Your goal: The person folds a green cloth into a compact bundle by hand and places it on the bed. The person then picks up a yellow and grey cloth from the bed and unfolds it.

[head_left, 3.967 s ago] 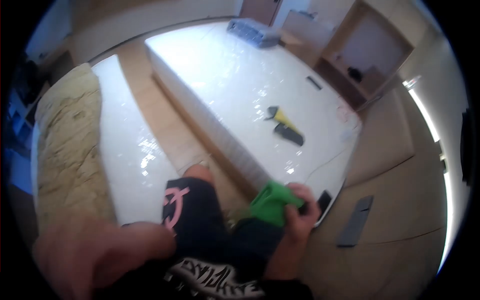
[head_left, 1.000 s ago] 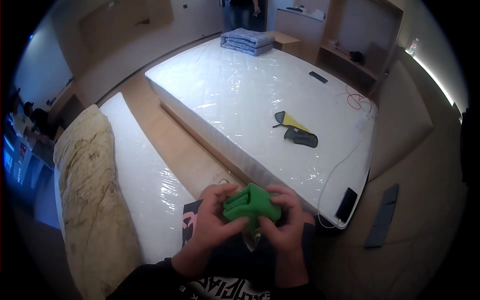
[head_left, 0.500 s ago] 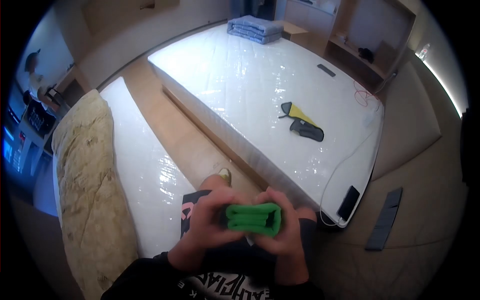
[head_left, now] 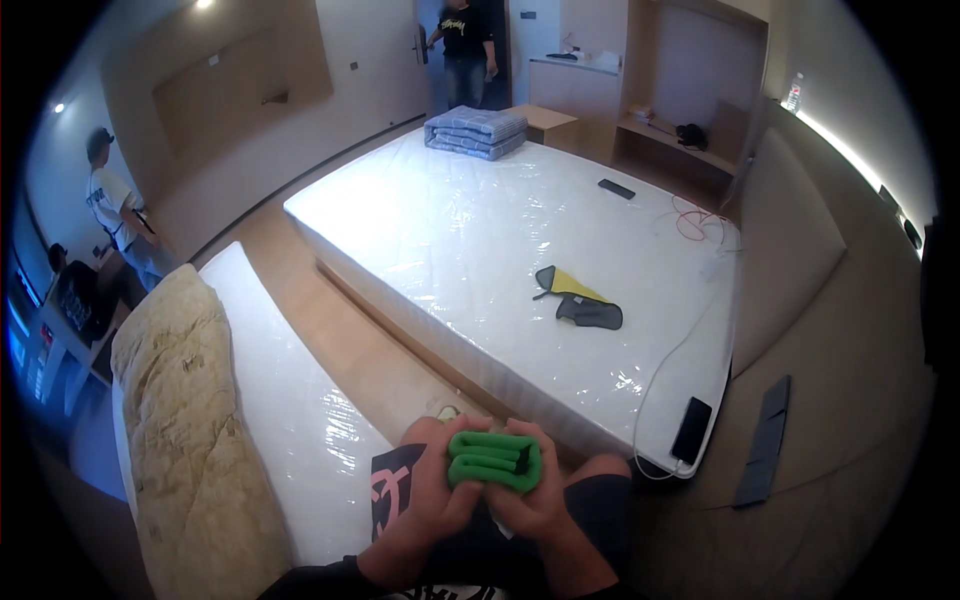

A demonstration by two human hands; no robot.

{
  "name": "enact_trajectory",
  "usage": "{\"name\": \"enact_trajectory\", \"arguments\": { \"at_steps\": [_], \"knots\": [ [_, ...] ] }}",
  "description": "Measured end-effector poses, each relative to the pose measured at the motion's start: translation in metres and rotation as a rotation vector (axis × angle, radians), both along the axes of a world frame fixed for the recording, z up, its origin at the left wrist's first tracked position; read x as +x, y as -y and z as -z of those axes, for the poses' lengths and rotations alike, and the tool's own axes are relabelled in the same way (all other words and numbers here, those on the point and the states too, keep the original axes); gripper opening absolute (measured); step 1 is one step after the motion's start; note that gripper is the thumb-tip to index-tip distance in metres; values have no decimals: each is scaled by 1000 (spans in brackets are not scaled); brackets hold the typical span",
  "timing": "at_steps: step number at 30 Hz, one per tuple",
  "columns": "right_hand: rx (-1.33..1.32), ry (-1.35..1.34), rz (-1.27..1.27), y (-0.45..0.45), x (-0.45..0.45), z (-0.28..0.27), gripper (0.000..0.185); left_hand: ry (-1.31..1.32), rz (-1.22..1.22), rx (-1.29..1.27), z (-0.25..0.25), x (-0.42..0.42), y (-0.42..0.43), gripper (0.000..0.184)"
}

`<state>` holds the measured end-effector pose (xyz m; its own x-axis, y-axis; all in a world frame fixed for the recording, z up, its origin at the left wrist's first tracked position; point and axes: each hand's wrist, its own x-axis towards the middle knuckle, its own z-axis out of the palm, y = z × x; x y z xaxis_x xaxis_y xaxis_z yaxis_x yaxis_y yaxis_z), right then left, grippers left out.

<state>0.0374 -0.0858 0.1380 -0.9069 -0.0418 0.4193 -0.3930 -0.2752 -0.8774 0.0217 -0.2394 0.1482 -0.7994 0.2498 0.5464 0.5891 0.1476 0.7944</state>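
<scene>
A thick, folded green cloth [head_left: 492, 462] is gripped between both hands above my lap, its stacked folds facing up toward me. My left hand [head_left: 440, 490] wraps its left side, with the thumb along the near edge. Around the right side curl the fingers of my right hand [head_left: 537, 500]. A small white tag or scrap shows below the cloth, too unclear to name.
A plastic-wrapped mattress [head_left: 420, 260] carries a yellow-and-grey fabric piece [head_left: 585, 300], a charging phone [head_left: 691, 430], a dark remote-like object [head_left: 617, 189] and a folded blue quilt [head_left: 475, 132]. Left lies a rolled beige quilt [head_left: 190, 400]. People stand by the doorway [head_left: 465, 50] and left wall.
My view has tilted up, bringing a person at the doorway into sight. Both hands still hold the green cloth, which sits slightly lower and further left in view.
</scene>
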Motion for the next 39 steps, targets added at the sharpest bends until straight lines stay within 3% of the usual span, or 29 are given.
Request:
{"name": "enact_trajectory", "arguments": {
  "at_steps": [9,12,17,24,30,39],
  "knots": [
    [196,-141,151,-7,2,-2,69,-105,-11,-7,1,0,-1,68],
    [-32,-44,143,-1,1,7,70,-176,-54,-92,-15,2,-2,62],
    [-19,-116,122,0,0,0,74,-349,-112,-168,-16,-2,-7,60],
    [-8,-172,173,2,-1,3,74,-547,-231,56,-4,-9,-11,52],
    [151,-216,295,-3,-7,7,70,-460,-161,-126,-26,-3,-2,43],
    [145,-197,349,-4,-5,-1,65,-449,-255,-79,-12,1,-13,49]
  ]
}}
